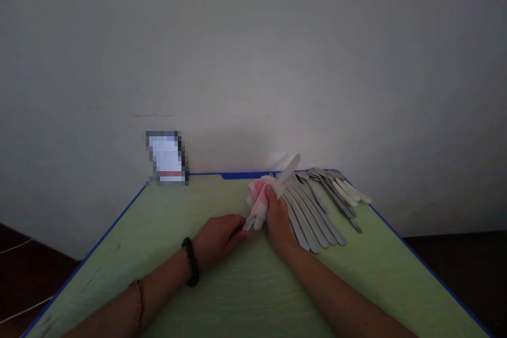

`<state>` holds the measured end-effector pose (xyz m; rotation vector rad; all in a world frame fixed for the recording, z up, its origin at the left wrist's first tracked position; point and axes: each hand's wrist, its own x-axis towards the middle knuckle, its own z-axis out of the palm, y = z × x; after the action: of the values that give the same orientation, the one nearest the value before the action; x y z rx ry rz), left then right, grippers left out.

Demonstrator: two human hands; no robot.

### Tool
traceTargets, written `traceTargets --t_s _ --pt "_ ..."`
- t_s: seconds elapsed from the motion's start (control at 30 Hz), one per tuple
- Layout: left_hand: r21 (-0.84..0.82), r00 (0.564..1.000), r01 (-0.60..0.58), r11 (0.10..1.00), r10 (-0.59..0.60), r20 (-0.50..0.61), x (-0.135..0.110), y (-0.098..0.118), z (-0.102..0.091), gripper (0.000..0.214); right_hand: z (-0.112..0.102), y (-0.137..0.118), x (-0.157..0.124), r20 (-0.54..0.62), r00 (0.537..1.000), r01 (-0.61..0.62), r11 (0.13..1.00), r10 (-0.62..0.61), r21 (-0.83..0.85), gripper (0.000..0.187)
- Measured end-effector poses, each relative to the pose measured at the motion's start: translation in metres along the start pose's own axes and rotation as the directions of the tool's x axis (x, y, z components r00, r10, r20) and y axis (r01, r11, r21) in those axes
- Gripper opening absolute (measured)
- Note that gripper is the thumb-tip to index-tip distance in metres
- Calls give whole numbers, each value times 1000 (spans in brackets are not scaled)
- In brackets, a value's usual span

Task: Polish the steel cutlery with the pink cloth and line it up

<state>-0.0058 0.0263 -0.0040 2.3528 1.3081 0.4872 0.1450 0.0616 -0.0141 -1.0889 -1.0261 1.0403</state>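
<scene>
A silver table knife (290, 167) is held over the table, its blade pointing up and to the right. My left hand (222, 235) pinches the end of its handle. Wrapped round the middle of the knife is a pink and white cloth (259, 198), and my right hand (277, 219) is closed on it. The cloth and fingers hide that part of the knife. Just right of my right hand lie several silver table knives (317, 219), side by side with their handles toward me.
Spoons or forks (317, 174) and several white-handled pieces (350, 193) lie at the far right of the green table (190, 206), which has a blue edge. A blurred phone-like screen (166, 158) stands at the back left. Behind rises a grey wall (253, 63).
</scene>
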Motion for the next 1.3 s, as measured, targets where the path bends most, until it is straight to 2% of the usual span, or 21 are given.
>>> traceTargets --t_s 0.17,0.47,0.9,1.3 --pt "-44 999 29 999 -31 -44 -1 -1 -1 26 4 -8 -9 145 989 -5 997 16 -78 39" --pt "-8 997 17 1000 -18 -80 -1 -7 3 31 6 -10 -10 223 975 28 994 -4 -103 28" --pt "43 997 -31 999 34 -70 -1 -9 6 31 7 -12 -11 243 970 27 993 1 -113 30" --pt "-14 995 -23 1000 22 -99 -2 -6 3 38 6 -15 -11 237 971 -7 993 35 -116 29"
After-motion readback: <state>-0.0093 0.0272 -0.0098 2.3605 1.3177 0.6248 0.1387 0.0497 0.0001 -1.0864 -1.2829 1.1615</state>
